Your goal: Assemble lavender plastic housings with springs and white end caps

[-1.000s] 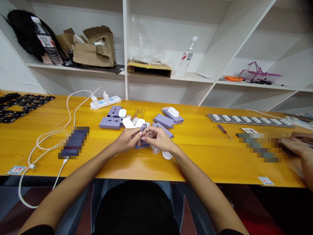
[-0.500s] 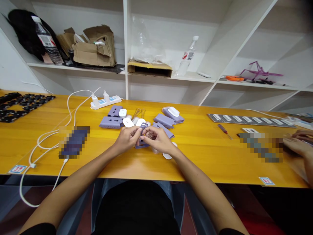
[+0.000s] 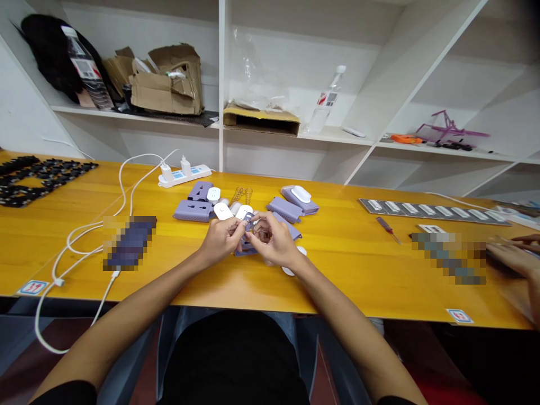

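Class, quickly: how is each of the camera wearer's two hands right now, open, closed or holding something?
Left hand: closed, pinching a small purple part.
Right hand: closed, curled around what looks like a coppery coil.

Person in a black top [image 3: 236,360] — plain where visible, matte, rounded at the front. Left sleeve [image 3: 70,392] black, short, hem plain; right sleeve [image 3: 391,400] matching, just a sliver in view. Forearms [image 3: 156,295] bare from hems to wrists — left hand [image 3: 218,242] and right hand [image 3: 278,243] bare too.
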`<state>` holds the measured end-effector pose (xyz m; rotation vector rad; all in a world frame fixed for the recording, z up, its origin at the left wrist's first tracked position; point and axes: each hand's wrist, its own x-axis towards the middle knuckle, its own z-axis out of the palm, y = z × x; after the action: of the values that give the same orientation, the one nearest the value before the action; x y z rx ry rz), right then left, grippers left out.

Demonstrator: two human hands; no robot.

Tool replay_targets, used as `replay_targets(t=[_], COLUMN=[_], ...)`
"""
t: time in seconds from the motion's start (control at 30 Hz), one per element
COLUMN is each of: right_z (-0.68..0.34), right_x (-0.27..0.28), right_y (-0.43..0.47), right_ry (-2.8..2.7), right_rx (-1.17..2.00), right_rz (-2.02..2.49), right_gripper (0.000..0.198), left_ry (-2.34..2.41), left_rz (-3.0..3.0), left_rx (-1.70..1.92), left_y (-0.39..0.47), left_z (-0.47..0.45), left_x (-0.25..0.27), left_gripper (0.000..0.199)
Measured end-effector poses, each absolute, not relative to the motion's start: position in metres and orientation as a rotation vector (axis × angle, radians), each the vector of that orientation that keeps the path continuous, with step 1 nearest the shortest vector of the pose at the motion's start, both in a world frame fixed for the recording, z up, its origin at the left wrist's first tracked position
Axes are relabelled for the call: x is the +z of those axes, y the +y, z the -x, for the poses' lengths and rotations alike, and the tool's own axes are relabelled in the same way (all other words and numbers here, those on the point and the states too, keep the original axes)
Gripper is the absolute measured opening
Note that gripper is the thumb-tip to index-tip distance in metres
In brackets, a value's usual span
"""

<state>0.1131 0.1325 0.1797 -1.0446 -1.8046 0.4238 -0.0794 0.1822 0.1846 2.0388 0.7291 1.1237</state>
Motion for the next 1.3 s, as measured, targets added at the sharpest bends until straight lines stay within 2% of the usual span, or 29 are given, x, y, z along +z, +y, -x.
replay_targets(t=[0.23,0.5,0.93,1.3], right_z=[-0.117,-0.119,-0.119,-0.123], right_x=[0.172,0.171,0.174,0.172], right_y=[0.137,0.140,0.141,0.144], right_ry=[-1.875,-1.882,-1.788,-1.873], right_rx=[0.178,0.068,0.160,0.061], right_rz=[1.038,1.049,1.055,1.017], right_gripper=[0.027,0.028,0.019,0.020], left_ry=[0.719,0.699,0.610,0.562], left_rz=[-1.956,-1.996,-1.836,-1.829], left_rx=[1.095,1.052,0.944,0.815], left_y=[0.185,0.185,0.187,0.190], left_z=[0.079,0.083,0.083,0.086], left_x=[0.182,0.186,0.184,0.184], left_gripper=[0.034,0.039,0.042,0.025])
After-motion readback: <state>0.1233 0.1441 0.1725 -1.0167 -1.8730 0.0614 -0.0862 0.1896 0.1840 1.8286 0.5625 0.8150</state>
